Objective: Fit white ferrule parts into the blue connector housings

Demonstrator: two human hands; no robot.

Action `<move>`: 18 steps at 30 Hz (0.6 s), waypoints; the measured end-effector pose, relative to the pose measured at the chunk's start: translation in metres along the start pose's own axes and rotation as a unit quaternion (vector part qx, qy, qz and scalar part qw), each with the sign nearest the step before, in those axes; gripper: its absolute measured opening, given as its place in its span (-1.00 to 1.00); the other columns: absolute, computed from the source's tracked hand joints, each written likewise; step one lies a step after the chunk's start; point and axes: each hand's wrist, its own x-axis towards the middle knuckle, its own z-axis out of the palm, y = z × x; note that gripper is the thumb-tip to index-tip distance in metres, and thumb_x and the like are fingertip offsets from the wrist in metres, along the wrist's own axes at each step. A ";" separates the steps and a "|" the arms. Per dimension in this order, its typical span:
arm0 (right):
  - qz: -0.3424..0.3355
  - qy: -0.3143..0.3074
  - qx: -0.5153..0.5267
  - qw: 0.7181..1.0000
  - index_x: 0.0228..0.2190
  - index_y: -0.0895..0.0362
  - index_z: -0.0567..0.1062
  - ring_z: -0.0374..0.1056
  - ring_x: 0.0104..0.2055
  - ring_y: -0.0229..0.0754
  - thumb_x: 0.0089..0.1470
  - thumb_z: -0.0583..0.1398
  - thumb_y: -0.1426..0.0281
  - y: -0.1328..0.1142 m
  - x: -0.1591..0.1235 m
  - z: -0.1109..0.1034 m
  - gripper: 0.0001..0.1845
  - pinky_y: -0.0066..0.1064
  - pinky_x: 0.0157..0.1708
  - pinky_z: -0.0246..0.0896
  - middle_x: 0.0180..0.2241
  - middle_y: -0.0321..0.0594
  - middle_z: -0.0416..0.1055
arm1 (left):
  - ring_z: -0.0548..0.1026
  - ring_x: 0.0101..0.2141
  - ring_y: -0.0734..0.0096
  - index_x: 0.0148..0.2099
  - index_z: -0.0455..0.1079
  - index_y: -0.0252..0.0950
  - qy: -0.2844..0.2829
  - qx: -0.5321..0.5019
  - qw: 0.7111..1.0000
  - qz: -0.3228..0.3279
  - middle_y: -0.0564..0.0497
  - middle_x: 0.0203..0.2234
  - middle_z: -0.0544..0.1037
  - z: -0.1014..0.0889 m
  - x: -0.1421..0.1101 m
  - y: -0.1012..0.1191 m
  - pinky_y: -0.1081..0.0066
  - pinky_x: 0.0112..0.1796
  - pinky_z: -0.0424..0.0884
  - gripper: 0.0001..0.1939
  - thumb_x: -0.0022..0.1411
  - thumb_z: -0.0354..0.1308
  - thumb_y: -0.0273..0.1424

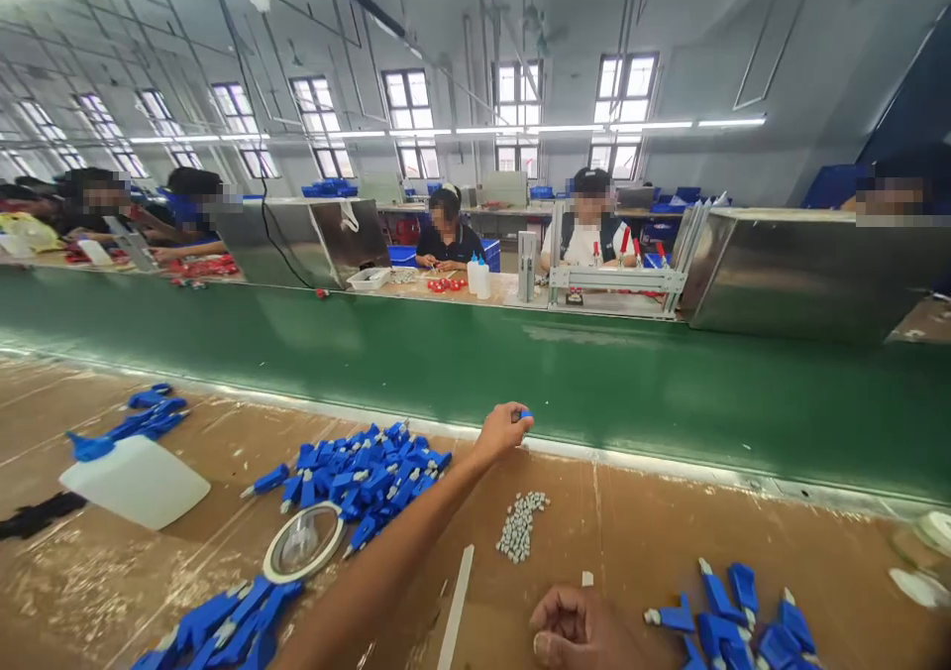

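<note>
My left hand (503, 432) is stretched out to the far edge of the bench, its fingers closed round a small blue piece (526, 415) that mostly hides behind them. Low in the view, my right hand (576, 628) rests near the bench top with curled fingers; whatever is in them, if anything, is hidden. Between the hands lies a small heap of grey bits (520, 528). A big pile of blue plastic parts with pale tips (364, 472) sits left of my left forearm. More blue parts (724, 611) lie scattered to the right of my right hand.
A tape roll (304, 543), a white bottle with a blue cap (138, 480) and further blue parts (223, 630) occupy the left. A pale strip (456, 606) lies on the bench. Beyond runs a green conveyor belt (446, 358), with people working behind it near metal boxes (809, 274).
</note>
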 end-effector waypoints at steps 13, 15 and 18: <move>-0.024 -0.034 -0.139 0.989 -0.40 0.07 0.70 0.17 -0.49 -0.30 -0.19 0.44 0.16 -0.012 -0.043 0.020 -0.71 -0.48 -0.49 0.04 -0.48 -0.38 0.28 | 0.41 -0.57 0.50 -0.15 0.53 -0.39 -0.076 -0.369 0.926 -0.036 0.04 -0.52 0.48 -0.002 -0.166 -0.078 0.51 -0.59 0.29 -0.26 -0.27 0.45 0.08; -0.032 -0.040 -0.144 0.988 -0.43 0.07 0.71 0.15 -0.50 -0.30 -0.14 0.41 0.09 -0.014 -0.042 0.020 -0.69 -0.47 -0.50 0.02 -0.50 -0.37 0.25 | 0.42 -0.57 0.49 -0.15 0.53 -0.39 -0.075 -0.381 0.921 -0.036 0.05 -0.52 0.47 -0.002 -0.164 -0.077 0.51 -0.59 0.28 -0.26 -0.27 0.46 0.06; -0.045 -0.039 -0.160 0.985 -0.45 0.06 0.73 0.14 -0.49 -0.29 -0.11 0.39 0.02 -0.015 -0.041 0.020 -0.64 -0.45 -0.50 -0.03 -0.51 -0.36 0.24 | 0.42 -0.56 0.49 -0.16 0.54 -0.40 -0.080 -0.391 0.917 -0.033 0.05 -0.52 0.48 -0.001 -0.162 -0.076 0.51 -0.60 0.27 -0.29 -0.26 0.46 0.04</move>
